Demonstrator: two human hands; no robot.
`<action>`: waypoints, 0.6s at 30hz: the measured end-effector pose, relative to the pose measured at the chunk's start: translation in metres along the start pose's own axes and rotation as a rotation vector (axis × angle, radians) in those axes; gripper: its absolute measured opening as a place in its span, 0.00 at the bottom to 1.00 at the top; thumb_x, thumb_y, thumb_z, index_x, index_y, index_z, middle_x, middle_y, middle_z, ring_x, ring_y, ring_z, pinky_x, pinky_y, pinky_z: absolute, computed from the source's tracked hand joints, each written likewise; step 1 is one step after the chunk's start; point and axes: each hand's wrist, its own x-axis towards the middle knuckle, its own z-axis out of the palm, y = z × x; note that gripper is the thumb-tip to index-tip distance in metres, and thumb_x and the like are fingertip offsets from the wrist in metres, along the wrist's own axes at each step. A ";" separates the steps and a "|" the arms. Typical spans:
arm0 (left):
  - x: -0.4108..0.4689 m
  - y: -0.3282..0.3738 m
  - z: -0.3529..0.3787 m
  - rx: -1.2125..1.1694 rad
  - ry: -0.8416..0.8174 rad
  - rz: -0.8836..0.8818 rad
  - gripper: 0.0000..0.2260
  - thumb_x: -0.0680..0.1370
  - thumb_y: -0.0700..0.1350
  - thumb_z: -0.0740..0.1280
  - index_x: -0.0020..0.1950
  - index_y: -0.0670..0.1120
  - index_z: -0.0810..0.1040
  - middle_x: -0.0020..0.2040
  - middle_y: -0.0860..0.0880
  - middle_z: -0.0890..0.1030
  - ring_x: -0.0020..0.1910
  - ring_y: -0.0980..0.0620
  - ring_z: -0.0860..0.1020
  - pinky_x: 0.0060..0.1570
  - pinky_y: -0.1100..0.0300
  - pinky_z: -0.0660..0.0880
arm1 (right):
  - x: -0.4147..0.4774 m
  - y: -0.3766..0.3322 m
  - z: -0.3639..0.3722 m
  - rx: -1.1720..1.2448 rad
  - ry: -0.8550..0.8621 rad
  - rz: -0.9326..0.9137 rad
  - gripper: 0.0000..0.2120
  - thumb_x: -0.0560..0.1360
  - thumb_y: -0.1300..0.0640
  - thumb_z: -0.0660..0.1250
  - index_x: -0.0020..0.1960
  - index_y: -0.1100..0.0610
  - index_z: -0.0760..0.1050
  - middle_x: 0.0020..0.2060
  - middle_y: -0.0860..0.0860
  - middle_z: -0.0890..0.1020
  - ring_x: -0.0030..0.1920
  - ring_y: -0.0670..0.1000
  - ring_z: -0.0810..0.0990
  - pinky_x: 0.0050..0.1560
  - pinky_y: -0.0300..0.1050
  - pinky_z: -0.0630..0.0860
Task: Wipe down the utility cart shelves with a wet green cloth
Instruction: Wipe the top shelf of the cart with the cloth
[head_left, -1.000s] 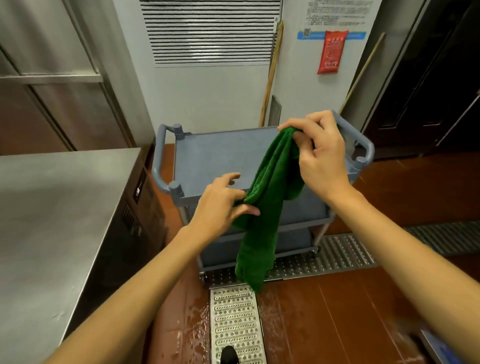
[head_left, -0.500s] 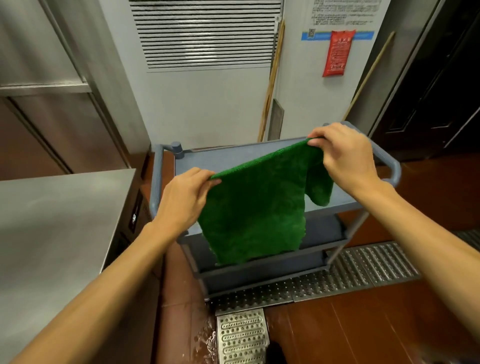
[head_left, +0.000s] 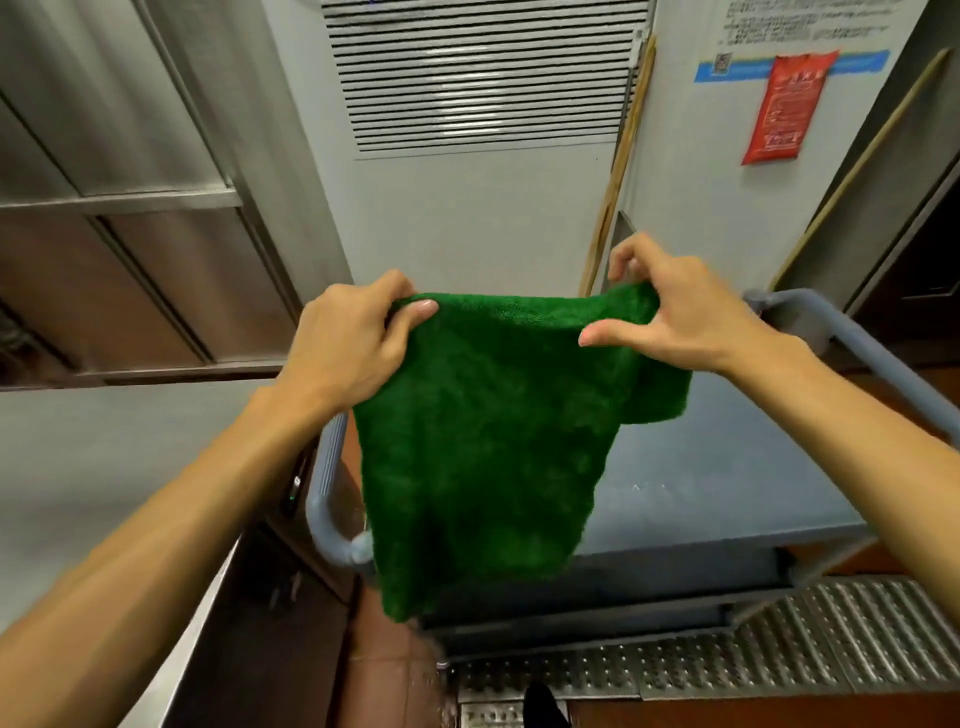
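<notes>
My left grip (head_left: 353, 343) and right grip (head_left: 680, 317) each pinch a top corner of the green cloth (head_left: 488, 441), which hangs spread, top edge left-to-right, over the left edge of the cart's top shelf (head_left: 701, 483) directly below.

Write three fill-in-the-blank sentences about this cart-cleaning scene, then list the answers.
The left hand and right hand hold the green cloth by its ____ edge.
The red pouch hangs on the ____.
The perforated metal grate at the foot of the utility cart is set into the ____.
Missing words: top; wall; floor.
</notes>
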 end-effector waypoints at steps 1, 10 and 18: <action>0.011 -0.003 0.003 0.022 -0.009 0.010 0.16 0.80 0.57 0.61 0.48 0.45 0.77 0.32 0.43 0.78 0.36 0.36 0.79 0.35 0.48 0.75 | 0.011 0.009 0.003 -0.053 -0.039 -0.036 0.34 0.61 0.27 0.69 0.54 0.49 0.64 0.41 0.57 0.78 0.41 0.59 0.78 0.41 0.56 0.76; 0.077 -0.030 0.028 0.028 -0.035 0.038 0.11 0.83 0.53 0.62 0.60 0.49 0.69 0.39 0.49 0.77 0.35 0.43 0.74 0.38 0.51 0.73 | 0.092 0.082 0.028 -0.130 0.185 -0.400 0.16 0.77 0.42 0.67 0.47 0.55 0.80 0.46 0.48 0.80 0.39 0.53 0.80 0.34 0.52 0.77; 0.086 -0.066 0.052 0.146 -0.360 0.160 0.28 0.70 0.76 0.60 0.52 0.54 0.79 0.55 0.50 0.68 0.46 0.47 0.76 0.41 0.49 0.79 | 0.124 0.108 0.056 -0.040 0.162 -0.243 0.10 0.79 0.55 0.67 0.46 0.61 0.82 0.47 0.54 0.80 0.47 0.56 0.74 0.48 0.51 0.71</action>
